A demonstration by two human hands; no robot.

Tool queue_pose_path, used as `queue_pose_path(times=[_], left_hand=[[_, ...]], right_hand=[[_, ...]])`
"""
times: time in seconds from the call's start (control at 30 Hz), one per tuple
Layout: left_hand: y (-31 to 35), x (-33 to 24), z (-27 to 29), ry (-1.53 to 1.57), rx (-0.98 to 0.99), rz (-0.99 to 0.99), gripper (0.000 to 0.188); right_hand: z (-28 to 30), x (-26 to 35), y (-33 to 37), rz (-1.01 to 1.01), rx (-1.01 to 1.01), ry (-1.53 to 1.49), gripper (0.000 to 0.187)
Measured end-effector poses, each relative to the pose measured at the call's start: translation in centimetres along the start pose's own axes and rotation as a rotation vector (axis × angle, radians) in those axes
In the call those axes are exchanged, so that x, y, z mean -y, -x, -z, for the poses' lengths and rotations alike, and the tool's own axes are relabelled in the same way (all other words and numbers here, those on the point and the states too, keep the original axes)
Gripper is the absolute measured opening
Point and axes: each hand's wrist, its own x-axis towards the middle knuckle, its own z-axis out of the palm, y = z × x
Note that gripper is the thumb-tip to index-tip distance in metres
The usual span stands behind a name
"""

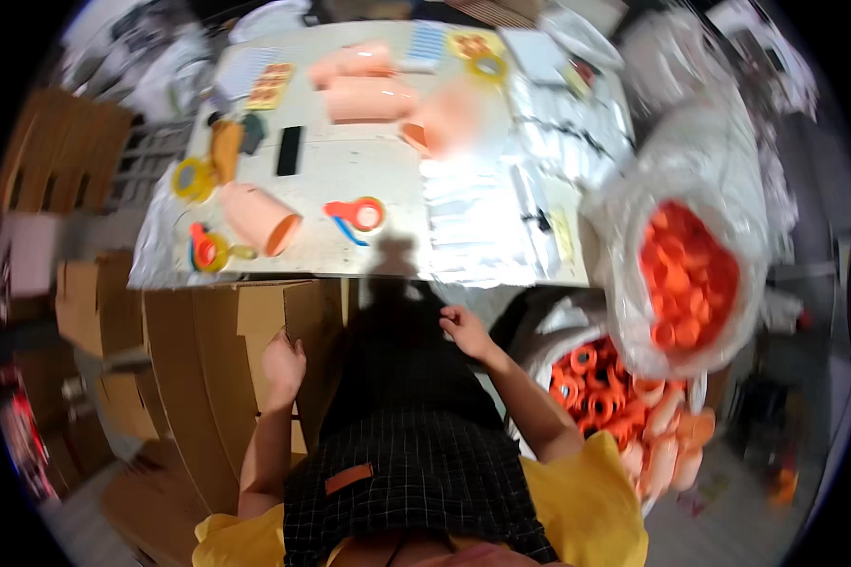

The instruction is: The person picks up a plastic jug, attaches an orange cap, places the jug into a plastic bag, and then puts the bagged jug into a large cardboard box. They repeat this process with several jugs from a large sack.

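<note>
No handling step seems to be in progress; I judge this as a pause between two moves. The left hand (284,367) is in front of the cardboard box (199,378), lower than the near edge of the tabletop (373,161). Its fingers are curled, and I cannot tell if they touch the cardboard or hold something. The right hand (467,333) is also below this near edge, closest to the clear plastic bags (468,217); its fingers are half bent, without any visible object.

For reaching any thing above, the hands would need first to rise over the near edge. There the bags come right up to the edge and could slide. The red tape dispenser (356,212) lies inward of the middle of this edge, while a peach sleeve (255,215) lies toward the near left corner. Bare surface around the black phone (290,151) gives some room. Past the right edge, a sack (624,236) of orange parts narrows the passage for the right elbow.
</note>
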Motion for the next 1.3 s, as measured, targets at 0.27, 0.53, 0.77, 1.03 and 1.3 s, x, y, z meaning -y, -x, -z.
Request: queue_pose_path(times=[0.27, 0.53, 0.77, 1.03, 1.3], left_hand=[[-11.4, 6.2, -1.0, 0.023, -0.577, -0.019, 0.057], [-5.1, 7.6, -10.9, -0.002, -0.756, 0.545, 0.052], [-3.4, -10.6, -30.8, 0.051, -0.564, 0.145, 0.056], [-12.3, -5.6, -23.0, -0.292, -0.041, 0.417, 0.104], [-14.7, 4.1, -24.8, -0.157, -0.556, 0.516, 0.052]], right_hand=[[5.9, 4.1, -8.5, 0.017, -0.233, 0.051, 0.032], [16.2, 0.3, -12.3, 0.045, -0.037, 0.208, 0.03], [25.2, -11.3, -17.2, -0.357, 0.013, -0.13, 0.02], [23.0, -16.2, -24.1, -0.373, 0.164, -0.204, 0.03], [14.7, -22.0, -18.3, 0.141, -0.271, -0.473, 0.015]])
